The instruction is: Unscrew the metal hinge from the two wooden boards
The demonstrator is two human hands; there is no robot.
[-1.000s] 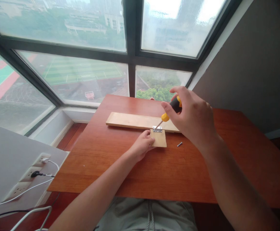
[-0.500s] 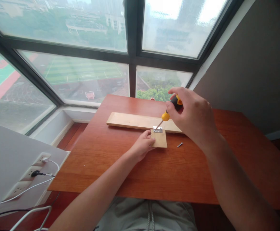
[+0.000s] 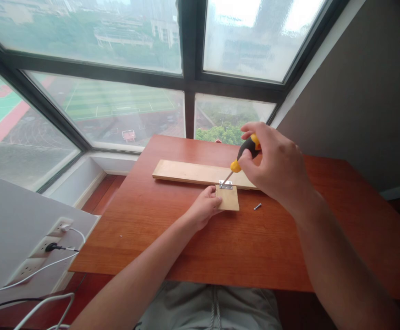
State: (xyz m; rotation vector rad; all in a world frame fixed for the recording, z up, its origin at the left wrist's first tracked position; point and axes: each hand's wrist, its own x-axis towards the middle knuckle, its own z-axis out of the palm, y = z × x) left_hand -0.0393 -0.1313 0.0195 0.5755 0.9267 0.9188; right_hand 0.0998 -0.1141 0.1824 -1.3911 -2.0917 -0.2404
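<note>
My right hand (image 3: 277,167) is closed around a screwdriver (image 3: 243,155) with a yellow and black handle. Its tip rests on a small metal hinge (image 3: 225,184) that joins a long wooden board (image 3: 189,173) to a small wooden square (image 3: 228,199). My left hand (image 3: 203,207) presses against the left edge of the small square, fingers curled on it. A loose screw (image 3: 257,206) lies on the red-brown table (image 3: 172,229) just right of the square.
Large windows with dark frames (image 3: 186,68) stand behind the table. A grey wall (image 3: 364,91) rises at the right. At the lower left a white power strip (image 3: 45,250) holds plugged cables.
My right hand has turned slightly on the screwdriver handle, which now shows more of its black grip. The left hand and the boards stay where they were.
</note>
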